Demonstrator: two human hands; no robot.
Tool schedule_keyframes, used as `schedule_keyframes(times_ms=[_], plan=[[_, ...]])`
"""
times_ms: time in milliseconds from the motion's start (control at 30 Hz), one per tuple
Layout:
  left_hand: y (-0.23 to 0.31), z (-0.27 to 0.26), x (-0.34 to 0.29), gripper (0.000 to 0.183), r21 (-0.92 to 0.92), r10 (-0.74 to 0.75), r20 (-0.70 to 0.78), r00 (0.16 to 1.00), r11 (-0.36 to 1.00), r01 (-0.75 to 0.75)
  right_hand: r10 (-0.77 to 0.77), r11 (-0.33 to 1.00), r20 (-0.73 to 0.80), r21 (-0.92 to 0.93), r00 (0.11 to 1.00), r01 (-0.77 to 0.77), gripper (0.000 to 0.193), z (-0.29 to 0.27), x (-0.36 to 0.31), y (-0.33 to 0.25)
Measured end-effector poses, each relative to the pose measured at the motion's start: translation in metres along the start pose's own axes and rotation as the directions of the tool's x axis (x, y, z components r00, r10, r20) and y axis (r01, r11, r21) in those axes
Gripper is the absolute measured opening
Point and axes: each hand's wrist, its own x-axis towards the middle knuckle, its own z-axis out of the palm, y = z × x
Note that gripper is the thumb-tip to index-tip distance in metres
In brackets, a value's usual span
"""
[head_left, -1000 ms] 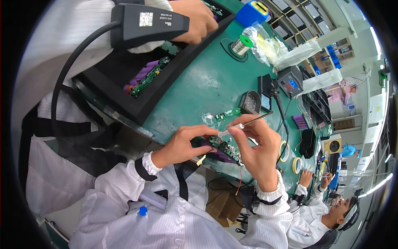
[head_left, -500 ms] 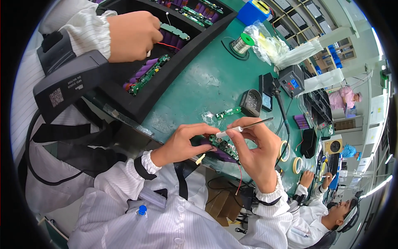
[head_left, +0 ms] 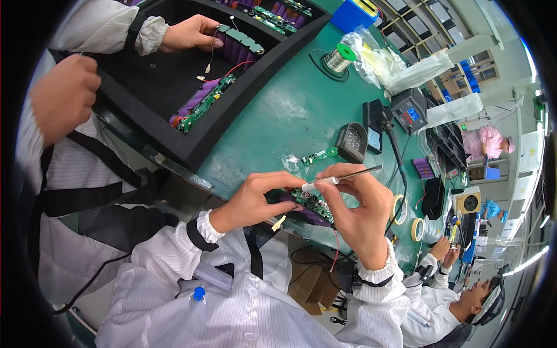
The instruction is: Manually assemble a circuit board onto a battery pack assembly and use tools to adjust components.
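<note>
Near the table's front edge, my left hand point(head_left: 255, 200) is closed on one end of a purple battery pack point(head_left: 311, 216), with thumb and forefinger pinching it. Along the pack's top runs a green circuit board point(head_left: 315, 202) with small parts on it. My right hand point(head_left: 366, 206) grips a slim tool with a white shaft point(head_left: 320, 184) and a flat metal end point(head_left: 361, 173). The white end reaches over the board near my left fingertips; whether it touches cannot be made out. A pale yellow connector point(head_left: 279, 223) and a thin red wire point(head_left: 336, 250) hang from the pack.
A black foam tray point(head_left: 217, 124) with battery packs lies at left, where a co-worker's hand point(head_left: 194, 33) holds one. Beyond my hands are a loose circuit board point(head_left: 319, 156), a black cup point(head_left: 351, 144), solder spool point(head_left: 339, 59), soldering station point(head_left: 409, 113) and tape rolls point(head_left: 417, 229).
The co-worker's near arm and the black scanner have drawn back from the tray; another hand now holds the pack there. My own hands and tool are almost still.
</note>
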Motion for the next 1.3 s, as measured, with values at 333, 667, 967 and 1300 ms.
schedule_keyframes(times_ms=[333,667,967,1300], plan=[[0.000,-0.005,0.003,0.041,-0.040,-0.043,0.034,0.999,0.998,0.044,0.033,0.998,0.054,-0.047,0.998,-0.031,0.018,-0.005,0.007,-0.005],[-0.008,-0.003,0.001,0.043,-0.072,-0.022,0.047,0.999,0.997,0.025,-0.166,0.986,0.439,0.056,0.883,0.158,0.020,-0.021,0.026,-0.001],[0.001,-0.004,0.001,0.040,-0.087,-0.081,0.040,0.996,0.993,0.084,-0.124,0.988,0.406,-0.033,0.905,0.150,0.016,-0.029,0.028,0.002],[0.002,-0.001,0.003,0.039,-0.108,-0.102,0.058,0.993,0.988,0.108,-0.148,0.962,0.301,-0.178,0.942,0.207,0.017,-0.025,0.029,-0.011]])
